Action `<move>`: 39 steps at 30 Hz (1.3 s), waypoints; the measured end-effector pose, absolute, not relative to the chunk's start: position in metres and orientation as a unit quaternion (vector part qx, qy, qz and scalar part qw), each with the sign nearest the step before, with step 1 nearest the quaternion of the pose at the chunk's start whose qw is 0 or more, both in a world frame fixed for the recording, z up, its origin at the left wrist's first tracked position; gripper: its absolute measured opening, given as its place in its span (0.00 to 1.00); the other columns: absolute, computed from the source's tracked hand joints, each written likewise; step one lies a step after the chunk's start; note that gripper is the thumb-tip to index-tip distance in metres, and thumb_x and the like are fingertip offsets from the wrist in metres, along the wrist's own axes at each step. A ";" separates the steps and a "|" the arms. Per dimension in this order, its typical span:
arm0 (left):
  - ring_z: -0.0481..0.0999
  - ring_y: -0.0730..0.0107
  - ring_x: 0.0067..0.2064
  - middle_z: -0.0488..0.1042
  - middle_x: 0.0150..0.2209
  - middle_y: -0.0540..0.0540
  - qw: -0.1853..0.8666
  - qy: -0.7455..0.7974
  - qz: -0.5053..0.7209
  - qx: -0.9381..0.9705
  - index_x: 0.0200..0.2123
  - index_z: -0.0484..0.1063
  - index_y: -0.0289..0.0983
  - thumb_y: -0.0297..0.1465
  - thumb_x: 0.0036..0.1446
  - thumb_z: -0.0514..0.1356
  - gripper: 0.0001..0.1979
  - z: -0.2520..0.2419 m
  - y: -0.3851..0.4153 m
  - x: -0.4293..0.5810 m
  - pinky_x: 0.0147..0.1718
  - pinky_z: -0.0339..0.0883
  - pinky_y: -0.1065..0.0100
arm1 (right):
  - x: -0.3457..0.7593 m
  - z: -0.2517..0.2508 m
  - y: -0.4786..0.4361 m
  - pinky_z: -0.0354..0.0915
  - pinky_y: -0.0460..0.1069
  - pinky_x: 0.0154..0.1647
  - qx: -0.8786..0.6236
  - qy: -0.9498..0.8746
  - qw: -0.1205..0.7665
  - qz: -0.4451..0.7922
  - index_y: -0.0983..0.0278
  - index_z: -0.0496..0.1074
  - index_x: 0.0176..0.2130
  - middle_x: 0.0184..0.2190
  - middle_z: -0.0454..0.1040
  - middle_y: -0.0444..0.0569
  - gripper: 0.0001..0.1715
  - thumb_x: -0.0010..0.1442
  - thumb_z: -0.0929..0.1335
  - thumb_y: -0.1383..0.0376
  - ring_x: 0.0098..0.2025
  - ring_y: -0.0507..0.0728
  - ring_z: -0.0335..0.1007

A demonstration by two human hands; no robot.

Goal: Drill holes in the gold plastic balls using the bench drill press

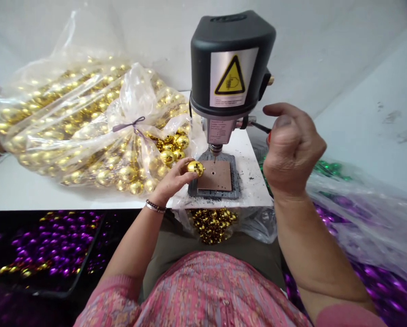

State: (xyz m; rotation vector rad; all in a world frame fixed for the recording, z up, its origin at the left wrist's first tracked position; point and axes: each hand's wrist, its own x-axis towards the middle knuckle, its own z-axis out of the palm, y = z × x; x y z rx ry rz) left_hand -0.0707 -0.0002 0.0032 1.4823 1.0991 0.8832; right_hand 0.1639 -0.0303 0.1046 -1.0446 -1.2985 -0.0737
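Observation:
Between the fingertips of my left hand [176, 176] is a gold disco-ball ornament [196, 168], at the left edge of a brown board [220, 182]. A small hole shows in the board, which lies on the grey base [236, 193] of a bench drill press. Above it hangs the black drill head [203, 68] with a yellow warning label, its thin bit [215, 160] over the board and apart from the ornament. My right hand [288, 152] is closed around the red-tipped end of the drill press lever [260, 127], its index finger raised. Most of the grip is hidden.
A large clear bag [63, 122] of gold balls, tied with a purple ribbon, fills the table's left. Loose gold balls [172, 147] lie at its opening. Another bag [213, 225] of gold pieces hangs below the table's front edge. Purple balls [60, 245] are lower left, more lower right.

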 end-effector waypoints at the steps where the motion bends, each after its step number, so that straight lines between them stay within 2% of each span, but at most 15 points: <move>1: 0.74 0.68 0.41 0.76 0.45 0.44 0.503 0.468 0.359 0.631 0.54 0.67 0.37 0.39 0.53 0.65 0.27 0.002 0.001 -0.066 0.37 0.69 0.68 | 0.165 0.104 -0.030 0.67 0.48 0.33 -0.465 -0.579 0.669 -0.032 0.63 0.77 0.44 0.28 0.75 0.45 0.24 0.68 0.58 0.53 0.27 0.48 0.68; 4: 0.74 0.67 0.41 0.76 0.43 0.44 0.425 0.508 0.322 0.677 0.56 0.66 0.35 0.38 0.51 0.66 0.30 0.000 0.004 -0.052 0.41 0.69 0.66 | 0.166 0.104 -0.030 0.68 0.48 0.35 -0.469 -0.588 0.659 -0.030 0.62 0.77 0.45 0.31 0.77 0.46 0.25 0.68 0.58 0.53 0.29 0.49 0.71; 7: 0.74 0.68 0.39 0.77 0.41 0.45 0.357 0.532 0.288 0.711 0.53 0.67 0.35 0.37 0.51 0.67 0.27 0.002 0.006 -0.042 0.40 0.69 0.65 | 0.166 0.105 -0.031 0.69 0.48 0.36 -0.459 -0.594 0.660 -0.021 0.62 0.76 0.46 0.33 0.78 0.47 0.24 0.68 0.57 0.54 0.30 0.49 0.72; 10: 0.75 0.67 0.39 0.78 0.41 0.45 0.315 0.534 0.260 0.740 0.50 0.70 0.36 0.37 0.51 0.67 0.24 0.004 0.007 -0.036 0.40 0.69 0.66 | 0.166 0.106 -0.033 0.69 0.48 0.35 -0.474 -0.596 0.648 -0.008 0.62 0.76 0.46 0.33 0.78 0.48 0.24 0.68 0.57 0.55 0.31 0.50 0.72; 14: 0.76 0.65 0.40 0.79 0.42 0.46 0.286 0.544 0.232 0.754 0.52 0.72 0.37 0.36 0.51 0.67 0.24 0.006 0.009 -0.030 0.39 0.69 0.67 | 0.166 0.106 -0.034 0.68 0.47 0.32 -0.491 -0.598 0.634 -0.003 0.62 0.75 0.47 0.31 0.76 0.47 0.23 0.68 0.57 0.55 0.32 0.50 0.72; 20: 0.75 0.65 0.38 0.79 0.39 0.47 0.269 0.508 0.203 0.793 0.47 0.76 0.38 0.36 0.50 0.66 0.19 0.010 0.020 -0.023 0.38 0.67 0.68 | 0.167 0.110 -0.034 0.66 0.47 0.31 -0.480 -0.602 0.638 0.007 0.63 0.76 0.44 0.25 0.71 0.44 0.22 0.67 0.58 0.57 0.28 0.49 0.69; 24: 0.75 0.66 0.40 0.79 0.41 0.47 0.281 0.493 0.205 0.797 0.48 0.75 0.37 0.35 0.50 0.66 0.21 0.007 0.025 -0.023 0.40 0.68 0.68 | 0.168 0.115 -0.036 0.66 0.47 0.33 -0.474 -0.605 0.640 0.014 0.63 0.78 0.41 0.21 0.66 0.42 0.20 0.66 0.59 0.59 0.26 0.48 0.66; 33: 0.75 0.65 0.40 0.79 0.41 0.47 0.296 0.511 0.218 0.777 0.47 0.76 0.37 0.37 0.49 0.67 0.21 0.002 0.028 -0.027 0.41 0.68 0.67 | 0.165 0.120 -0.035 0.66 0.46 0.35 -0.441 -0.592 0.675 0.026 0.66 0.78 0.40 0.21 0.68 0.42 0.17 0.65 0.62 0.63 0.27 0.47 0.68; 36: 0.76 0.65 0.41 0.79 0.41 0.47 0.327 0.514 0.218 0.763 0.49 0.76 0.37 0.39 0.51 0.66 0.22 0.000 0.031 -0.030 0.41 0.68 0.67 | 0.166 0.136 -0.028 0.62 0.45 0.33 -0.448 -0.588 0.674 0.011 0.69 0.79 0.36 0.20 0.68 0.42 0.19 0.65 0.62 0.64 0.26 0.46 0.65; 39: 0.76 0.65 0.42 0.79 0.41 0.47 0.370 0.496 0.218 0.754 0.49 0.75 0.37 0.44 0.55 0.64 0.22 -0.001 0.031 -0.035 0.42 0.68 0.67 | 0.169 0.156 -0.018 0.54 0.46 0.31 -0.496 -0.598 0.629 -0.004 0.72 0.80 0.33 0.19 0.63 0.41 0.23 0.65 0.60 0.64 0.26 0.45 0.60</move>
